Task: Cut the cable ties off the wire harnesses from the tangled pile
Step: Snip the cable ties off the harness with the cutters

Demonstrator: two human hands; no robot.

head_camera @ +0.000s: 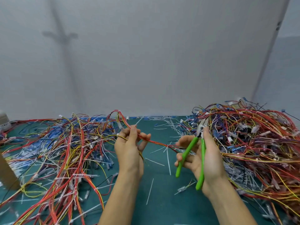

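Observation:
My left hand (129, 148) grips a red and yellow wire harness (155, 142) that stretches rightward over the green mat. A white cable tie (167, 147) sits on this harness between my hands. My right hand (203, 158) holds green-handled cutters (193, 153) with the handles spread and the metal jaws pointing up at the pile's edge. Its fingertips also pinch the harness end near the tie. A big tangled pile (253, 140) of red, yellow and blue wires fills the right side.
Another spread of wire harnesses (65, 151) covers the left of the green mat (160, 200). Cut white tie pieces (150, 190) lie scattered in the middle. A cardboard piece (8, 174) stands at the left edge. A grey wall rises behind the table.

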